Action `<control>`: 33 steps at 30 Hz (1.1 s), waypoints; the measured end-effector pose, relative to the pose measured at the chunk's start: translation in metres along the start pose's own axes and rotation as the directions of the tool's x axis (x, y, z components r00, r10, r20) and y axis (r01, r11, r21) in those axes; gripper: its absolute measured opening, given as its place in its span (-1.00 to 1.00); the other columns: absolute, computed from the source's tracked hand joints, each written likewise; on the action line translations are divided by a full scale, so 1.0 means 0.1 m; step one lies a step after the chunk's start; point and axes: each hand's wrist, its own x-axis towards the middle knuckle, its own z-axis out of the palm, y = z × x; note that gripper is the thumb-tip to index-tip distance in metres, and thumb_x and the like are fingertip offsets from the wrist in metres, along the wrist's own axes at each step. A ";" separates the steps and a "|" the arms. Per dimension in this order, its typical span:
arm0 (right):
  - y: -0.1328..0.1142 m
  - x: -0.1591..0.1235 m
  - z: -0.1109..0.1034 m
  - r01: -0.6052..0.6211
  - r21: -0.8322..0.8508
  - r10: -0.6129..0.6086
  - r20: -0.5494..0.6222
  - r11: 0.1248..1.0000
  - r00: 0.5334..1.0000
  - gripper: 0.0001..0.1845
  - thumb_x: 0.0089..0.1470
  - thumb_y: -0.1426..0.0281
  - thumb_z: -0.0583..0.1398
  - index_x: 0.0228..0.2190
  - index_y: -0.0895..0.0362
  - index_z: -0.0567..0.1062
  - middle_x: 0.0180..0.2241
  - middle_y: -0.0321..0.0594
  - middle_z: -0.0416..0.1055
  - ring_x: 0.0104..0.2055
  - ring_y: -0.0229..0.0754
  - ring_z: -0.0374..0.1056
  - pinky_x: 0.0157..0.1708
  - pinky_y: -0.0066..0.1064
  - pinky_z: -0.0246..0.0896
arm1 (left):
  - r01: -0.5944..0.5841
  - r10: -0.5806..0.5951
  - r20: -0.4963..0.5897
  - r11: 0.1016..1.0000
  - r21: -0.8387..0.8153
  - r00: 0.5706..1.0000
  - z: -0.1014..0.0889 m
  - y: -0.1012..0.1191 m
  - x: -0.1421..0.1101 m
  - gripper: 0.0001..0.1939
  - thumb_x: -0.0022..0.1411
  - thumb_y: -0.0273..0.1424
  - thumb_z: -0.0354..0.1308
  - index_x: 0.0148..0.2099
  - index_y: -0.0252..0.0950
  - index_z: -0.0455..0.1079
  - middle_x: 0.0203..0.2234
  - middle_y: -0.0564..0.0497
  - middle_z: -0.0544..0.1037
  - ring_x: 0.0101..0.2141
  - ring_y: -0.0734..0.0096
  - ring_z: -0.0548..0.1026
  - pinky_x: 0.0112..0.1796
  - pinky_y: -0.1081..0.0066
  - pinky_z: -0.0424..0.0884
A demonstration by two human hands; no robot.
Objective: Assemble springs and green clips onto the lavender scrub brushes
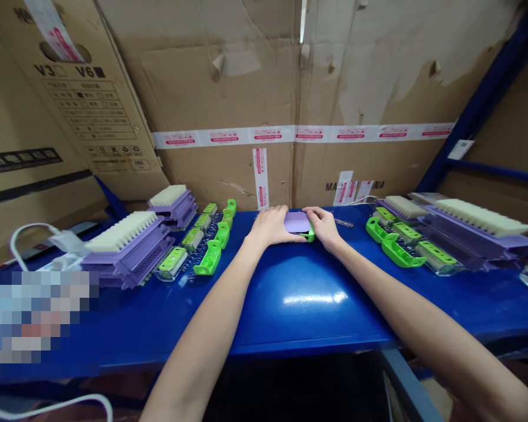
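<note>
In the head view a purple-and-green plastic piece (pixel 297 223) rests on the blue table between my hands, its flat purple side facing up. My left hand (pixel 270 226) grips its left end, thumb along the near edge. Around the right end, by the green part, my right hand (pixel 323 227) is closed with bent fingers. My palms and fingers hide the piece's ends and underside. Just right of my right hand lies a small, thin tool-like object (pixel 344 223), too small to name.
Rows of green clips (pixel 209 259), clear-sided green-topped blocks (pixel 172 262) and small springs (pixel 192 258) lie left. Purple brush bases with cream bristles (pixel 122 230) are stacked beside them. Similar green clips (pixel 400 251) and brush bases (pixel 479 217) lie right. Cardboard (pixel 229 88) stands behind the blue table (pixel 308 322).
</note>
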 end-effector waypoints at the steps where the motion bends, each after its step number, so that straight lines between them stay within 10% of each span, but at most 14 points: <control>1: 0.00 0.00 0.00 0.014 -0.009 -0.014 -0.011 1.000 1.000 -0.76 -0.02 0.33 0.11 -0.41 0.16 0.54 -0.28 -0.17 0.52 -0.20 -0.16 0.39 -0.16 -0.37 0.24 | 0.007 -0.007 0.003 1.000 -0.001 1.000 0.00 0.00 0.00 -0.16 -0.21 0.25 0.20 -0.05 -0.29 0.29 -0.17 -0.15 0.51 -0.14 0.03 0.48 -0.16 0.29 0.32; 33: -0.01 -0.09 0.04 0.126 -0.072 -0.137 -0.178 0.989 0.974 -0.72 -0.04 0.28 0.09 -0.44 0.19 0.53 -0.43 -0.18 0.50 -0.36 -0.16 0.38 -0.34 -0.38 0.20 | 0.047 -0.040 0.190 0.998 -0.031 0.981 -0.11 0.06 0.00 -0.09 -0.22 0.26 0.17 0.04 -0.26 0.20 -0.12 -0.16 0.51 -0.11 -0.02 0.48 -0.14 0.24 0.33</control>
